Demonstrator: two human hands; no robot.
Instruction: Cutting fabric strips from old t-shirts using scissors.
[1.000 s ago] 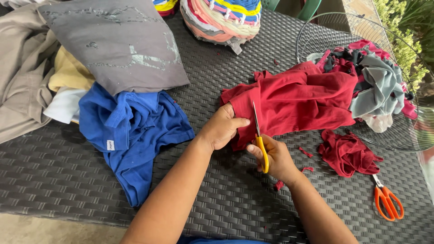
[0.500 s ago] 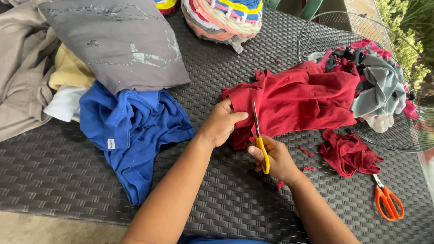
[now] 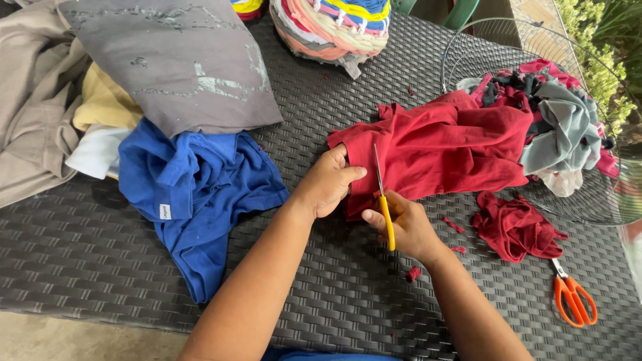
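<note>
A red cloth [image 3: 448, 157] lies spread on the dark woven table [image 3: 80, 267]. My left hand [image 3: 328, 184] pinches its near left edge. My right hand [image 3: 404, 227] grips yellow-handled scissors [image 3: 382, 197], whose blades point away from me into the red cloth just right of my left thumb. A bunched red offcut [image 3: 515, 227] lies to the right, with small red scraps [image 3: 414, 273] near my right wrist.
Orange-handled scissors [image 3: 572, 297] lie at the right. A wire basket [image 3: 588, 200] holds grey, pink and black rags [image 3: 562, 127]. A blue shirt [image 3: 194, 194], grey shirt [image 3: 180, 60], beige and yellow clothes [image 3: 40, 120] lie left. A multicoloured braided bundle [image 3: 331, 27] sits at the far edge.
My hands and the scissors hold almost the same place on the red cloth; the blades have edged slightly farther into it.
</note>
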